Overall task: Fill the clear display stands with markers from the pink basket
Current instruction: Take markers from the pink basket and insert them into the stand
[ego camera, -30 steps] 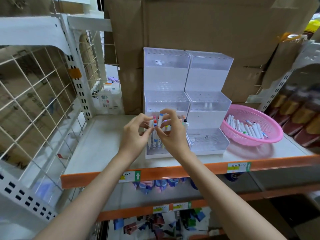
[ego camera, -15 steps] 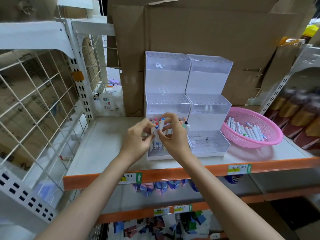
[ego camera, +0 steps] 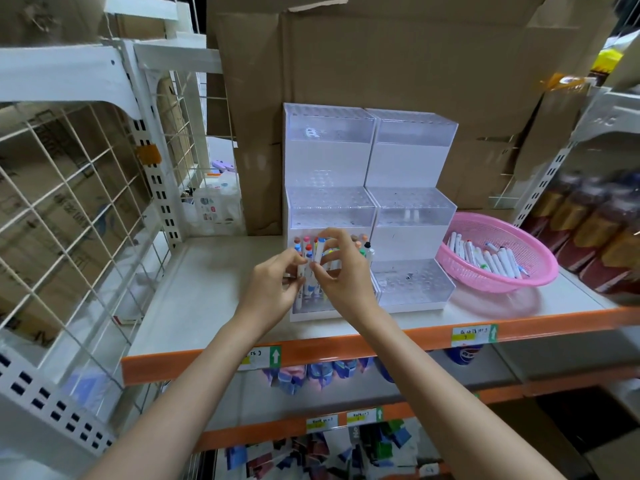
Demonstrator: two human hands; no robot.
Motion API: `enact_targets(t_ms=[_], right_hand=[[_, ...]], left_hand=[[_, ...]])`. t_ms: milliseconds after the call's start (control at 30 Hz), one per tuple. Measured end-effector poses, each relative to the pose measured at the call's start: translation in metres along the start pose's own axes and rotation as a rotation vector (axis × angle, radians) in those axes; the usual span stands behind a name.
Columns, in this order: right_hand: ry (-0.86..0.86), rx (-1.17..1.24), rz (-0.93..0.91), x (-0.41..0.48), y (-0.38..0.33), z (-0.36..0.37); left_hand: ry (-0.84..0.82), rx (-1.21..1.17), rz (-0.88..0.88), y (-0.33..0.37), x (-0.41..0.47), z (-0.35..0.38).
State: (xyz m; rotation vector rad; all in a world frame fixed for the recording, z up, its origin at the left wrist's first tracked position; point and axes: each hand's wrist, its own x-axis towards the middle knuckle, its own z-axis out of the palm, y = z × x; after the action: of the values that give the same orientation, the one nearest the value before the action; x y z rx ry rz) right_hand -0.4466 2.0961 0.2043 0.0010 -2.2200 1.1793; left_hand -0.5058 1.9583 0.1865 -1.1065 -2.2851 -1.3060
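Observation:
Two clear stepped display stands sit side by side on the shelf, the left stand [ego camera: 329, 147] and the right stand [ego camera: 412, 154]. The left stand's lowest step holds several upright markers [ego camera: 362, 249] with coloured caps. My right hand [ego camera: 341, 271] pinches a white marker with a blue cap [ego camera: 319, 251] upright over that step. My left hand [ego camera: 273, 282] holds another white marker [ego camera: 300, 271] beside it. The pink basket [ego camera: 533, 271] at the right holds several white markers [ego camera: 485, 258]. The right stand's steps look nearly empty.
The shelf has an orange front edge [ego camera: 381, 341] with price labels. Cardboard boxes [ego camera: 381, 64] stand behind the stands. A white wire grid panel [ego camera: 76, 209] closes the left side. Dark bottles [ego camera: 595, 230] stand to the right of the basket. Packaged goods lie on the lower shelves.
Both hands stay at the left stand's lowest step. The blue-capped marker in my right hand has shifted slightly left and lower among the standing markers.

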Motion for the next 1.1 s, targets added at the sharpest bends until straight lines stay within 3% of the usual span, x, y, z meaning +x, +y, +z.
enact_targets(t_ms=[400,767,1100], right_hand=[[-0.049,-0.057,-0.074,0.003,0.005,0.000],[-0.147,-0.256,-0.049,-0.006,0.019,0.004],[-0.014,-0.578,-0.238,0.002,0.012,0.002]], left_hand=[[0.037,0.344,0.195,0.000,0.001,-0.018],[0.003,0.436,0.244,0.004,0.004,-0.021],[-0.037,0.474,0.202,0.008,0.004,-0.019]])
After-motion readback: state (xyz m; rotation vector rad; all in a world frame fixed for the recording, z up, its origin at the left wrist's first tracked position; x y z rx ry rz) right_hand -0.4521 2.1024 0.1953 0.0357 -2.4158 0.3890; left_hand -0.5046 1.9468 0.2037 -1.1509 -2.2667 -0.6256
